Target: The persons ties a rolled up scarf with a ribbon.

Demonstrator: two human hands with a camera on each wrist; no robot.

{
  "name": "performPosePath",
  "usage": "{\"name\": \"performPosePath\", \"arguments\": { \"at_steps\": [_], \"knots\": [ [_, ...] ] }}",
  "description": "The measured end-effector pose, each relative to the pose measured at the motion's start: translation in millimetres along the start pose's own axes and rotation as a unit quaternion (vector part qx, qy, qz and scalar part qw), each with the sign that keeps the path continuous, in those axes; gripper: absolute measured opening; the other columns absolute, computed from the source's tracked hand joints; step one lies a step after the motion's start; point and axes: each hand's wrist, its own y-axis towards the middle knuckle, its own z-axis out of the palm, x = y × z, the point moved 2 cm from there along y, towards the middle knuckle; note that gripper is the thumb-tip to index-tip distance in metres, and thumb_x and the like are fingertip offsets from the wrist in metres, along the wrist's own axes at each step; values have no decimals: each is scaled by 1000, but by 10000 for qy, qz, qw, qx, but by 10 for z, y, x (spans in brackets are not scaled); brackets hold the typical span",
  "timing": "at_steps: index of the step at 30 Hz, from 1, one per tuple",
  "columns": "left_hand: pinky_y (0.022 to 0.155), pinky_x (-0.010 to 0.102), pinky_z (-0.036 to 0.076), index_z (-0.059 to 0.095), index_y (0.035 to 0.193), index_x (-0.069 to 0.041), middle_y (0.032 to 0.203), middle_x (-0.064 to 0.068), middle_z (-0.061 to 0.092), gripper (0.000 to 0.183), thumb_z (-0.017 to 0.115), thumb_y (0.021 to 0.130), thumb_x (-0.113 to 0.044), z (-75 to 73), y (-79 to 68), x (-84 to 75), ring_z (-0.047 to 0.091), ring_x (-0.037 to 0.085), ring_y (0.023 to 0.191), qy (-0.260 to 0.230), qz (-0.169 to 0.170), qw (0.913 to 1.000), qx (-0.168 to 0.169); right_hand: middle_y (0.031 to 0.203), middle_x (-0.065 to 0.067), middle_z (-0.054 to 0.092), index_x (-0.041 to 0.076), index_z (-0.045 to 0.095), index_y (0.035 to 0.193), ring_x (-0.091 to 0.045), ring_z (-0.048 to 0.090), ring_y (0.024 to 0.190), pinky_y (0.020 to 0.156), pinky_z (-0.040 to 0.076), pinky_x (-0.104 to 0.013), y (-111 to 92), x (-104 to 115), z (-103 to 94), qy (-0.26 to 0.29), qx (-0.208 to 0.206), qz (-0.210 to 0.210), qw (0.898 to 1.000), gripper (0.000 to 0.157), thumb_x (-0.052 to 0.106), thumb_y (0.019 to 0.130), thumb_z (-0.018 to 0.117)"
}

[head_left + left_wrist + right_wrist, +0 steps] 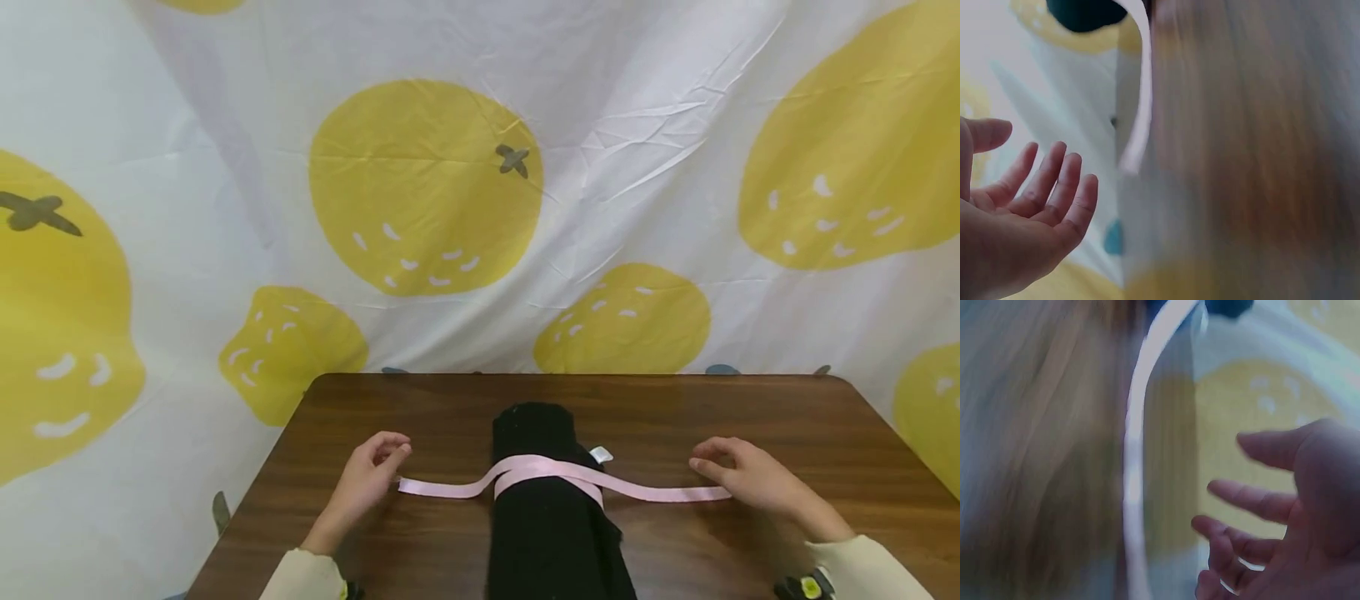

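I find the flat, satiny pink ribbon (667,494) crossed over a matte black fabric roll (547,537) on the wood-grain table (420,550), tails extending both ways. I have the left hand (366,475) and right hand (756,479) released — fingers loose, grasping nothing — near its ends.

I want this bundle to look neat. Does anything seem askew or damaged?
A white tag sticks out at the right side of the black cloth roll, stark against it. The pink ribbon crosses on top with both ends loose, which looks unfinished rather than wrong. I see no damage.
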Motion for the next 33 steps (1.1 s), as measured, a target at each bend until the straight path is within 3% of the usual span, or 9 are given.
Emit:
{"name": "performPosePath", "arguments": {
  "at_steps": [4, 10, 15, 22, 33],
  "knots": [
    [84, 31, 49, 70, 106, -10, 98, 1, 70, 14, 66, 95, -18, 147, -18, -226, 62, 15, 91, 253, 583, 9978, 165, 109, -10, 67, 3, 67, 111, -30, 63, 99, 78, 53, -44, 11, 316, 64, -74, -105, -422, 9990, 31, 30, 96, 64],
    [85, 33, 50, 71, 103, -13, 101, -1, 71, 12, 67, 95, -20, 380, -41, -540, 64, 17, 94, 38, 1085, 9920, 649, 102, 3, 68, 11, 68, 111, -10, 63, 90, 74, 51, -28, 58, 746, 148, 399, -12, -1148, 9926, 24, 31, 97, 63],
    [82, 33, 52, 71, 106, -11, 104, 3, 72, 16, 68, 95, -22, 588, -49, -727, 66, 20, 93, -69, 1368, 9842, 1125, 107, -3, 71, 9, 68, 115, -9, 64, 95, 79, 53, -29, 109, 1008, 263, 757, 235, -1626, 9835, 26, 29, 99, 61],
    [77, 27, 53, 71, 110, -8, 105, 5, 71, 23, 69, 94, -24, 823, -42, -828, 66, 18, 87, -75, 1442, 9765, 1598, 108, -3, 71, 9, 69, 113, -11, 64, 96, 81, 54, -31, 173, 1213, 387, 1033, 242, -1927, 9755, 22, 24, 99, 61],
    [79, 29, 50, 70, 106, -10, 98, 1, 66, 20, 71, 91, -24, 999, 14, -829, 60, 16, 90, 41, 1578, 9712, 1786, 97, 5, 70, 14, 70, 104, -8, 63, 90, 77, 54, -31, 310, 1256, 605, 1165, 139, -1997, 9728, 13, 23, 97, 64]
  ]
}}
